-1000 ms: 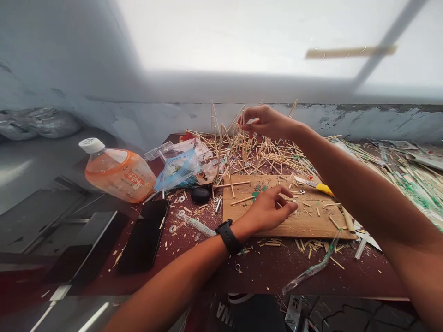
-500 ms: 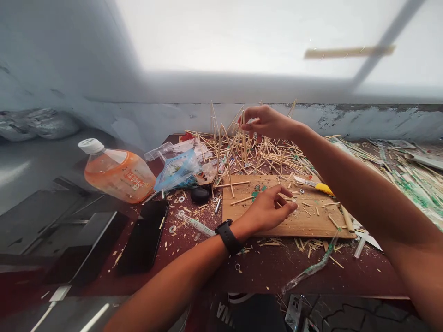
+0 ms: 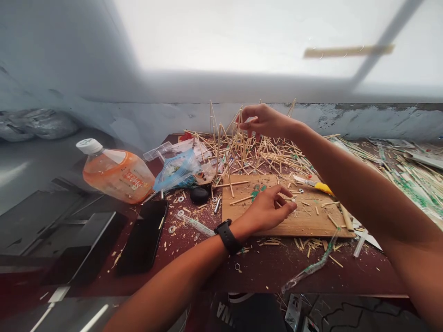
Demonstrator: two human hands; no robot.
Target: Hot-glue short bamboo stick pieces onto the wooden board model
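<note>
The right hand's (image 3: pixel 261 121) curled fingers meet the tips of thin, pale upright sticks (image 3: pixel 241 133), as before; I cannot tell if they clamp. The sticks lean together in peaks, loose ones tangled behind. Below, the left hand's (image 3: pixel 268 210) thumb and forefinger, equally unmoved, curve around a small pale piece (image 3: pixel 293 199), grip unclear, above a littered wooden board (image 3: pixel 242 212).

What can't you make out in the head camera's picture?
All in the head view:
- Right hand: its fingertips overlap the upright sticks, so its grip is unclear.
- Left hand: curled fingers partly hide whatever it may hold.
- Yellow knife: handle end hidden behind the right forearm.
- Bottle: label wording blurred.
- Blue bag: contents obscured by creased plastic.
</note>
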